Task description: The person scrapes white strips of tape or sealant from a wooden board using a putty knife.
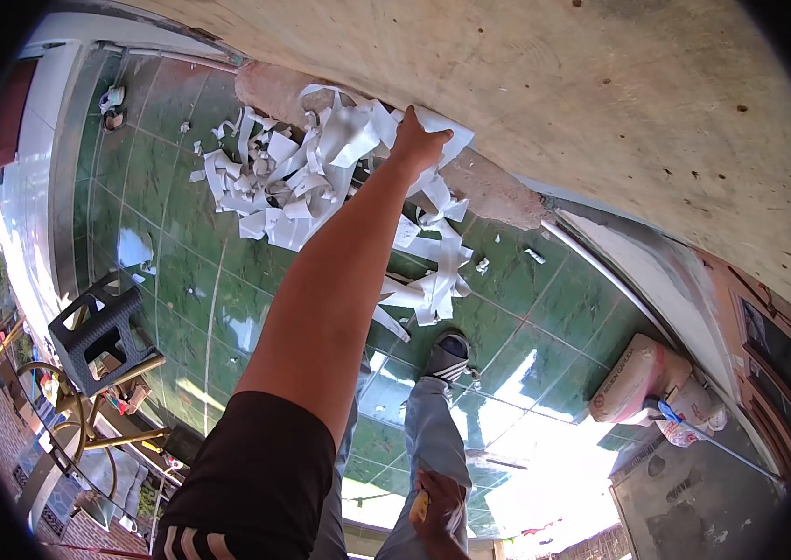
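Observation:
My left hand (419,147) reaches up to the lower edge of a large beige panel (619,112). Its thumb and one finger are spread apart against a white sheet (459,140) along that edge; the other fingers are hard to see. Beneath and beside it lies a heap of torn white strips (307,173), curled and crumpled on the floor. Low in the view, in front of my jeans, my right hand (440,513) is closed around a small yellow tool (420,505), whose working end I cannot make out.
Green tiles (498,327) cover the floor, with bright sun glare. A dark plastic stool (97,331) stands at left. At right are a filled sack (638,378) and a blue-handled pole (717,439). My sandalled foot (449,357) is near the strips.

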Available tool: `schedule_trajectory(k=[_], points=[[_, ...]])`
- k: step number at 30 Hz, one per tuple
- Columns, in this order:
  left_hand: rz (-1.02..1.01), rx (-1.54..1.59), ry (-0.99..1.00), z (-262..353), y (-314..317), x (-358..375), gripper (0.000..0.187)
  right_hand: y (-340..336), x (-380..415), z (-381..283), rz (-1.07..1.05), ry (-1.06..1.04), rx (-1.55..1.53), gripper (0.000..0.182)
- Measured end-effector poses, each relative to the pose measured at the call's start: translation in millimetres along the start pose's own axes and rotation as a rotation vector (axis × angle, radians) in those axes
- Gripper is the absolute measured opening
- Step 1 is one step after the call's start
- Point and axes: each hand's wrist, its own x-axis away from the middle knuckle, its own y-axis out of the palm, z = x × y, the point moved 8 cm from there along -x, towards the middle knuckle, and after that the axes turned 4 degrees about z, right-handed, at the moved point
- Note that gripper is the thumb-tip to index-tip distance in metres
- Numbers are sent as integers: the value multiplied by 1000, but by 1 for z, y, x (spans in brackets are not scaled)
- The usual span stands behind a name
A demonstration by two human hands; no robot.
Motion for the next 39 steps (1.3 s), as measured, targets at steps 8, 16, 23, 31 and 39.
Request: schedule_trajectory(k=[8,16,23,31,39], points=[[165,196,30,-32,-1,-3,32,0,2,-1,54,-24,-7,43],[253,116,4,-31,0,34,30,7,5,-6,56,-50,-4,40],[214,-61,131,-61,-8,43,29,15,12,-6,96,-78,-25,40],[192,-176,176,-90,-9,61,23,17,11,-5,58,-42,-6,36],[167,-273,211,-124,3,98,20,18,9,-10,71,-56,9,37]])
